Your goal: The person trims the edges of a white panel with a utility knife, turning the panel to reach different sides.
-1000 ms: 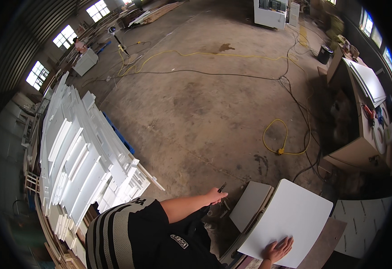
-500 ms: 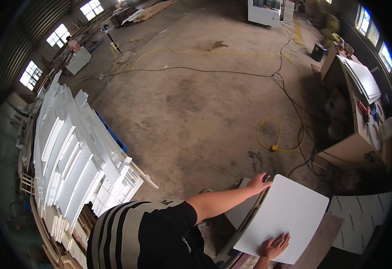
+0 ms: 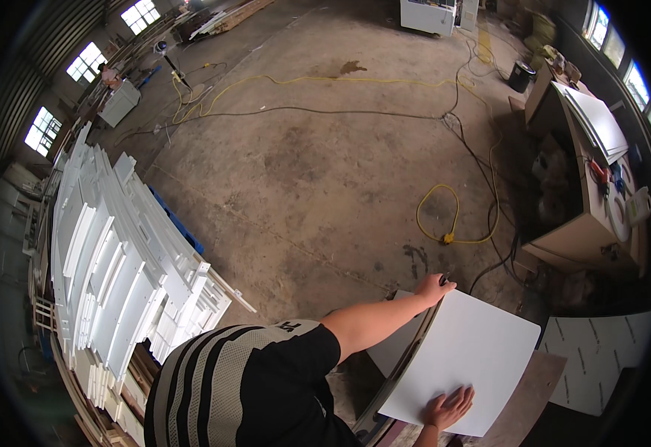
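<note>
A white panel [image 3: 463, 354] with rounded corners lies tilted at the lower right, on a support with a dark edge. My left hand [image 3: 434, 289] is closed at the panel's far left corner. A small dark object [image 3: 443, 281] shows between its fingers, too small to tell its kind. My right hand [image 3: 450, 407] rests flat on the panel's near part, fingers stretched out. Beneath the panel's right side a brown board [image 3: 530, 395] sticks out. Another pale panel [image 3: 392, 343] stands partly hidden behind my left arm.
White boards [image 3: 117, 268] are piled at the left. At the right, a workbench [image 3: 590, 201] bears white sheets and tools. A marked white sheet [image 3: 593, 357] lies right of the panel. Yellow cable [image 3: 448, 238] and dark cords cross the concrete floor. A person [image 3: 108, 74] is at the far left.
The whole view has shifted slightly. My left hand has moved a little at the panel's corner, its fingers curled over the dark object. My right hand stays flat on the panel.
</note>
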Available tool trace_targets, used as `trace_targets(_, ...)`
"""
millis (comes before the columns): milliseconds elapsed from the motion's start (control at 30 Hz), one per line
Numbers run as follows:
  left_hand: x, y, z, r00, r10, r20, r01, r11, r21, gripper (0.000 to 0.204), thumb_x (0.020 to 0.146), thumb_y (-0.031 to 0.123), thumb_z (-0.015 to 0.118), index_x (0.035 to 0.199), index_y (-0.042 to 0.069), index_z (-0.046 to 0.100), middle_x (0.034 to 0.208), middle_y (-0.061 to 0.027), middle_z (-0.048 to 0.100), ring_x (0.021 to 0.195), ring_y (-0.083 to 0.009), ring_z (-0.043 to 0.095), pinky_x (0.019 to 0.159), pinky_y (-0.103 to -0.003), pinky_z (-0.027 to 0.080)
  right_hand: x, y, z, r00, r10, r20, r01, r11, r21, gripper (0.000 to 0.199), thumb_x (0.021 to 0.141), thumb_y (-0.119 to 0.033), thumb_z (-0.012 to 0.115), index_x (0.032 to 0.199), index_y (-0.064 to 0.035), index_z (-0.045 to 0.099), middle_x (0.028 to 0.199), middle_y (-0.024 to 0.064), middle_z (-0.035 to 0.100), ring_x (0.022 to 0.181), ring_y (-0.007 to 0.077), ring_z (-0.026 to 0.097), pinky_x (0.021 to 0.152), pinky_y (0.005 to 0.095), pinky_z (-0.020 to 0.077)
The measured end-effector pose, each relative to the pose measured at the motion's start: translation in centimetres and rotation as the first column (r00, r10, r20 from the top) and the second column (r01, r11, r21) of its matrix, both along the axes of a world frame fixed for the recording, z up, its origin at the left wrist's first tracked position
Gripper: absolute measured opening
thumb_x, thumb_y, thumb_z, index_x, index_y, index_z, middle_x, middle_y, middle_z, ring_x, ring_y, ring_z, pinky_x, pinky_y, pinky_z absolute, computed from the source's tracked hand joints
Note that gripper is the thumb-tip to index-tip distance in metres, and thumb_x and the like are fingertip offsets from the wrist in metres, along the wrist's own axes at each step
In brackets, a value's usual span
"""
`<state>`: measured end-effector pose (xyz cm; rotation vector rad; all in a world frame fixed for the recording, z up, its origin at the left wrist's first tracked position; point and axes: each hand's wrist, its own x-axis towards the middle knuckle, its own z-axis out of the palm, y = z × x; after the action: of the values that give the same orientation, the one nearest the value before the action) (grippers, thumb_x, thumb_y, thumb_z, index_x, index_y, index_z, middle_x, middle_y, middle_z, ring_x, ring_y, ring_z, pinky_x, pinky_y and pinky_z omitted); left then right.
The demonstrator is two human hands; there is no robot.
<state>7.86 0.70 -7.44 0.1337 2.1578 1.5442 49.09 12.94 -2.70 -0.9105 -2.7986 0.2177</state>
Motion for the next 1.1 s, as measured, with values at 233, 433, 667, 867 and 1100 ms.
trace_targets(233, 7.4, -4.1, 0.3, 0.993, -0.069, -0.091, 0.067, 0.998, -0.016, 0.042, 0.097, 0.045, 0.078, 0.096, 0.005, 0.065, 0.081, -0.0144, 0.07, 0.08, -0.0376, 0.07, 0.072, -0.051, 0.052, 0.3, 0.3, -0.5, 1.0, -0.001, -0.003, 0.001, 1.0, 0.006, 0.067, 0.096, -0.037, 0.063, 0.156, -0.0075, 0.054, 0.171, 0.0184, 0.047, 0.161, 0.0377, 0.041, 0.134, 0.0569, 0.0259)
trace_targets(433, 19.8, -10.2, 0.5, 0.974, -0.22, -0.046, 0.219, 0.975, -0.029, 0.044, 0.1, 0.047, 0.075, 0.098, 0.004, 0.064, 0.081, -0.0185, 0.07, 0.081, -0.0428, 0.07, 0.071, -0.052, 0.053, -0.1, -0.3, 0.1, 1.0, 0.013, -0.016, -0.013, 1.0, -0.012, 0.066, 0.096, -0.034, 0.065, 0.155, -0.0075, 0.055, 0.169, 0.018, 0.049, 0.16, 0.0379, 0.042, 0.134, 0.0568, 0.0262)
trace_targets(667, 33.7, -17.4, 2.4, 0.847, -0.526, 0.075, 0.53, 0.846, -0.059, 0.04, 0.102, 0.045, 0.073, 0.11, 0.006, 0.068, 0.084, -0.0185, 0.072, 0.081, -0.0433, 0.073, 0.072, -0.055, 0.053, -0.3, 0.1, -0.2, 0.998, 0.027, -0.058, -0.026, 0.999, 0.021, 0.062, 0.096, -0.03, 0.066, 0.153, -0.0066, 0.057, 0.168, 0.019, 0.05, 0.158, 0.0383, 0.043, 0.134, 0.0551, 0.0276)
trace_targets(867, 35.8, -22.0, 1.1, 0.633, -0.774, -0.011, 0.774, 0.633, 0.006, 0.03, 0.096, 0.033, 0.079, 0.102, 0.005, 0.069, 0.088, -0.0139, 0.077, 0.078, -0.0353, 0.076, 0.07, -0.049, 0.058, -0.5, -0.1, 0.1, 0.997, 0.029, -0.072, -0.026, 0.999, 0.044, 0.061, 0.096, -0.028, 0.067, 0.152, -0.0059, 0.057, 0.166, 0.0192, 0.051, 0.157, 0.0379, 0.043, 0.133, 0.0537, 0.0292)
trace_targets(1100, 25.0, -31.4, 1.8, 0.656, -0.239, 0.716, 0.136, 0.971, 0.199, 0.023, 0.096, 0.023, 0.084, 0.105, 0.01, 0.067, 0.086, -0.0018, 0.069, 0.065, -0.0101, 0.062, 0.047, -0.027, 0.043, -0.8, -2.7, -0.8, 0.992, -0.124, -0.035, 0.124, 0.992, 0.008, 0.071, 0.094, -0.034, 0.071, 0.156, -0.0056, 0.055, 0.171, 0.0173, 0.048, 0.162, 0.0365, 0.04, 0.135, 0.0584, 0.0233)
